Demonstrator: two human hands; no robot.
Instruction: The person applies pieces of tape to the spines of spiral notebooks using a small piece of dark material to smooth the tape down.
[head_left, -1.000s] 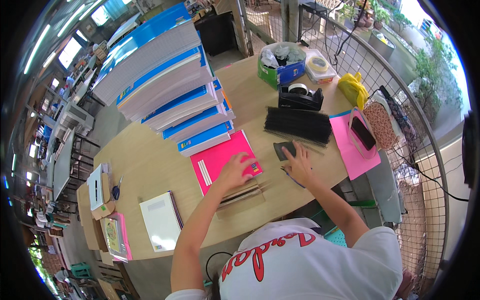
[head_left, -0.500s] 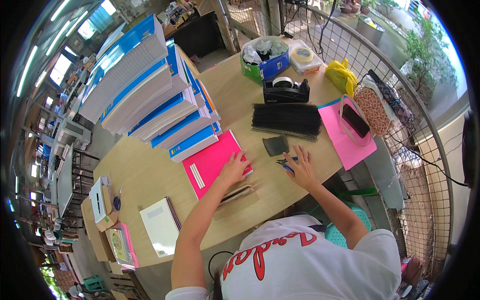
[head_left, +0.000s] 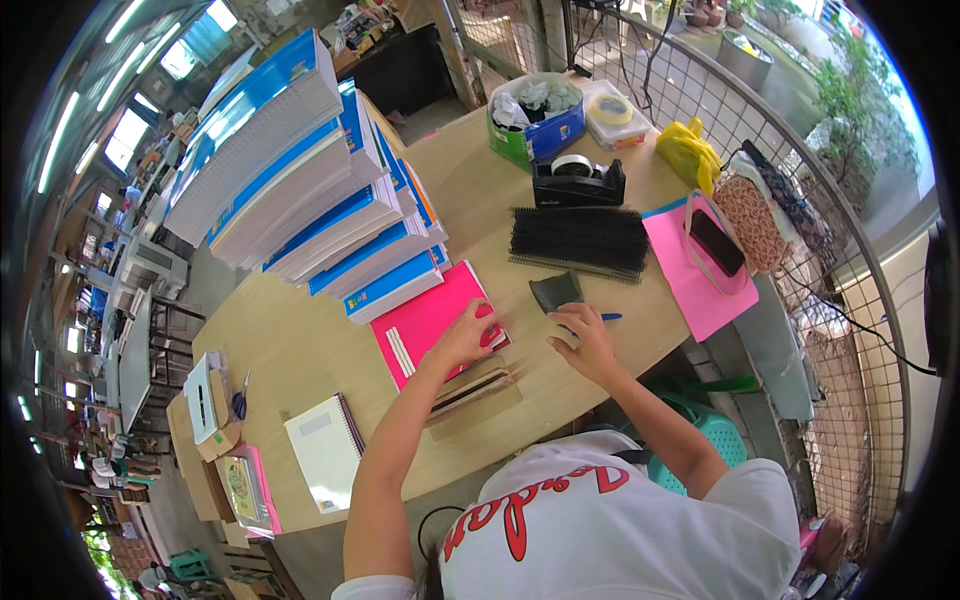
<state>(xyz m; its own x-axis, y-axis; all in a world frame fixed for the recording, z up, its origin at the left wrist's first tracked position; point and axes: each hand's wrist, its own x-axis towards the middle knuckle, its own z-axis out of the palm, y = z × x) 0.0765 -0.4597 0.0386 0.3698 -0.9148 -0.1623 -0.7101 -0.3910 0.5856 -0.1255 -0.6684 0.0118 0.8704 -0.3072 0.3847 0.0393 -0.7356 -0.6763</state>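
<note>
A pink-covered book or pad (head_left: 425,315) with white strips near its lower left lies flat before me. My left hand (head_left: 465,338) rests on its right end, fingers apart and slightly bent at the edge. To the right, my right hand (head_left: 587,350) is held over the table with fingers curved and thumb apart, its palm facing left. Behind it, a blue handle of the pliers (head_left: 612,316) shows; the hand hides the remainder. A small dark pad (head_left: 555,291) lies just beyond its fingertips. A narrow wooden piece (head_left: 470,393) sits below the pink cover.
Tall stacks of blue-covered books (head_left: 290,150) rise at the left. Black binding coils (head_left: 578,240), a tape dispenser (head_left: 578,183) and a green-blue tub (head_left: 530,135) stand beyond. A pink folder (head_left: 690,300) carries a phone (head_left: 716,246). A spiral notebook (head_left: 322,450) lies at lower left.
My right hand has shifted left from beside the pliers, and its fingers have curled inward; it now covers most of them. My left hand stays on the pink cover, with its fingers a little more bent.
</note>
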